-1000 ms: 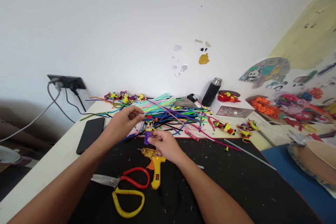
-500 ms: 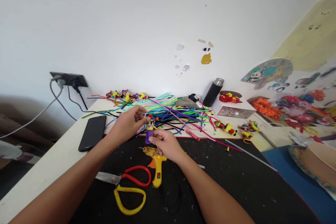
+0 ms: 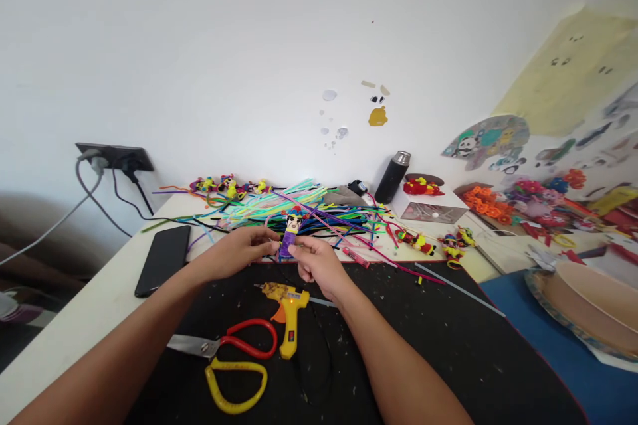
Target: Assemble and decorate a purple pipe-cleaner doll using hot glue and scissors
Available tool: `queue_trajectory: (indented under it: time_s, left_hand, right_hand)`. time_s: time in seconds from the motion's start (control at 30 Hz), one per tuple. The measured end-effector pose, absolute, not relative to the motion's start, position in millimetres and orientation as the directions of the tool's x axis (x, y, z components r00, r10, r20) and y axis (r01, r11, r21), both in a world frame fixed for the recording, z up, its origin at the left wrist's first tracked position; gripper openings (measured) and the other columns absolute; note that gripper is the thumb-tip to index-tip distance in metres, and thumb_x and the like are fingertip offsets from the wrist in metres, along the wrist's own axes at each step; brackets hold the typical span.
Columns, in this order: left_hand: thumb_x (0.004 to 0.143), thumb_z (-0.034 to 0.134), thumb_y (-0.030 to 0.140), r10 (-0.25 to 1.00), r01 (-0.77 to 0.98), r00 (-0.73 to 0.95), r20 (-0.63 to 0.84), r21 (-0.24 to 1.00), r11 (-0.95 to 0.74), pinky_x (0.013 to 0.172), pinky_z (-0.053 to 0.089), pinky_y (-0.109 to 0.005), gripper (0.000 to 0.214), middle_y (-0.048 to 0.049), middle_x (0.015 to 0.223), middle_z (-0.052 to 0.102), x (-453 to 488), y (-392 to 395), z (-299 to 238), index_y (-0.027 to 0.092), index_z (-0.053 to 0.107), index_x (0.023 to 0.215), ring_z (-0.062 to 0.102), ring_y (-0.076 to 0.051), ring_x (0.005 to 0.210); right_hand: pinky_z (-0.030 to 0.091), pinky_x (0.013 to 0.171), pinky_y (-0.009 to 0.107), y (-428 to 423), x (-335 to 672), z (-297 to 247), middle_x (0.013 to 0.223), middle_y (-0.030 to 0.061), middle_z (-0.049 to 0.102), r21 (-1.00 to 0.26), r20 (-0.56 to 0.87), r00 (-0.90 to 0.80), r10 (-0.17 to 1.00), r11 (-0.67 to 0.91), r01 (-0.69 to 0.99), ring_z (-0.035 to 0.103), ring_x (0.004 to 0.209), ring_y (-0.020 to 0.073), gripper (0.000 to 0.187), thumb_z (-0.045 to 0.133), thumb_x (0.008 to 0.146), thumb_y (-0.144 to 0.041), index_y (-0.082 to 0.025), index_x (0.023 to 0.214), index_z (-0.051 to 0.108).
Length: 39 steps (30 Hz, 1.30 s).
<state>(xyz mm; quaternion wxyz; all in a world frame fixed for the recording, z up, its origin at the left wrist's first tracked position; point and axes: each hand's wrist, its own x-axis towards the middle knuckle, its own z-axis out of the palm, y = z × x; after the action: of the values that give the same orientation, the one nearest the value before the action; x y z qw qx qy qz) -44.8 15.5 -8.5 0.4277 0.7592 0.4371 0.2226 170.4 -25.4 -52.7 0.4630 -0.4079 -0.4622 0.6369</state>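
Holding the figure (image 3: 290,234) at the far edge of the mat (image 3: 423,358), in front of the heaped stems (image 3: 339,217), hat upward and leaning slightly to the right. Pinching its purple body between the thumb and fingers of the right hand (image 3: 319,267). Drawing the fingers of the left hand (image 3: 240,252) close together at the body's other side; cannot tell whether pinching it, pinching something thin there, or merely staying just beside it.

Having just moved the left hand down from beside the hat to beside the body, and tipped the figure a little more. Having also shifted the right hand off the gun (image 3: 290,307) in this view, now showing it whole on the mat with a small light glowing. Leaving hat and face unobstructed, and so probably giving attention to the body rather than the head. Touching neither gun nor scissors (image 3: 210,348), nor the phone (image 3: 163,260) on the counter (image 3: 90,325).
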Motion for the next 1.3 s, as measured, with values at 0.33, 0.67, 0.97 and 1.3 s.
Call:
queue_trajectory:
  time_s: [0.33,0.67,0.97,1.3]
  left_hand:
    - [0.076,0.080,0.061,0.831,0.293,0.537,-0.144,0.956,-0.024,0.067,0.048,-0.030,0.051,-0.0001,0.077,0.070,-32.4,14.2,-17.8,0.019,0.074,0.104,0.061,-0.019,0.068]
    - [0.068,0.088,0.056,0.898,0.181,0.423,-0.119,0.982,0.045,0.057,0.046,-0.028,0.050,0.0014,0.070,0.067,-19.3,10.6,-30.5,0.019,0.072,0.098,0.059,-0.016,0.060]
    - [0.063,0.092,0.060,0.954,0.038,0.283,-0.096,0.995,0.089,0.052,0.047,-0.026,0.057,0.0031,0.068,0.064,-9.6,5.7,-30.0,0.019,0.069,0.096,0.061,-0.016,0.059]
    - [0.063,0.094,0.054,0.958,-0.022,0.268,-0.101,0.994,0.111,0.052,0.046,-0.026,0.053,0.0048,0.065,0.062,-5.1,4.8,-29.7,0.019,0.066,0.089,0.062,-0.016,0.058]
  right_hand:
    - [0.021,0.038,0.022,-20.8,168.6,-66.6,0.047,-0.0133,0.041,-0.971,-0.079,-0.257,0.963,-0.133,-0.199,0.036,0.035,0.0063,0.048,0.082,0.078,-0.052,-0.014,0.105,0.074]
    - [0.026,0.034,0.022,-19.0,165.0,-71.5,0.048,-0.0131,0.045,-0.986,-0.023,-0.218,0.976,-0.058,-0.158,0.036,0.033,0.0067,0.040,0.078,0.080,-0.050,-0.016,0.099,0.069]
    - [0.025,0.036,0.021,-20.3,167.8,-66.1,0.045,-0.0122,0.048,-0.985,-0.045,-0.180,0.983,-0.074,-0.156,0.037,0.033,0.0079,0.050,0.073,0.083,-0.055,-0.014,0.113,0.070]
    - [0.027,0.036,0.022,-15.0,167.6,-76.9,0.047,-0.0127,0.044,-0.995,-0.002,-0.119,0.993,-0.014,-0.100,0.037,0.033,0.0076,0.043,0.075,0.083,-0.057,-0.018,0.100,0.069]
